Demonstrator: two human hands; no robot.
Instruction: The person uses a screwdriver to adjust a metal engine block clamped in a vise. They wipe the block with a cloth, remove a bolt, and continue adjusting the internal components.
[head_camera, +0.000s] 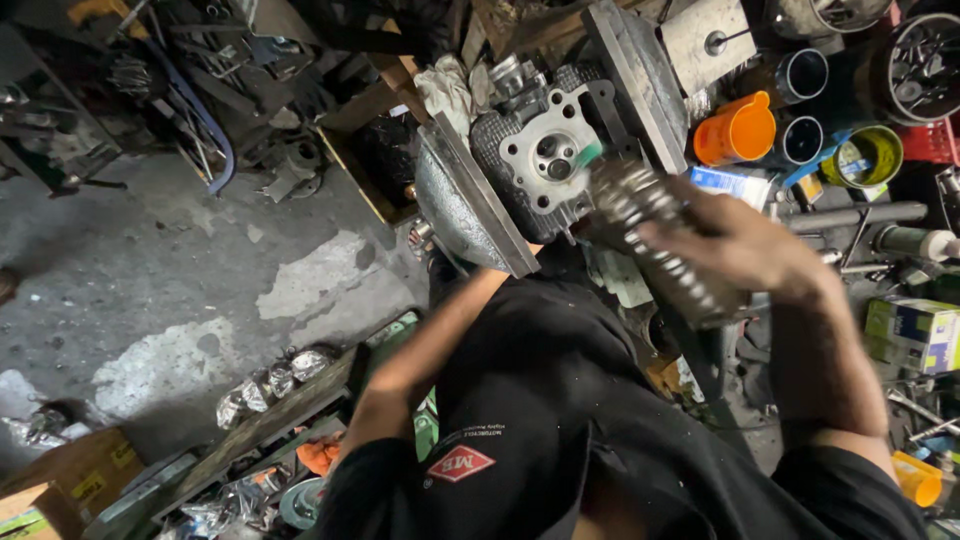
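Note:
A grey metal engine cylinder head (540, 160) with a round port and bolt holes sits clamped between two flat metal vise jaws (470, 200). My right hand (745, 245) grips a ribbed, shiny metal cylindrical tool (640, 210). The tool is motion-blurred, and its green-tipped end touches the right side of the head's face. My left forearm (420, 350) reaches up under the near jaw, which hides the hand. My black shirt fills the bottom of the view.
An orange plastic jug (738, 130), two black tubes (803, 75), a yellow-green can (865, 155) and small boxes (915, 330) crowd the bench on the right. A white rag (445, 90) lies behind the head. The stained concrete floor (200, 270) and a cardboard box (70, 475) are on the left.

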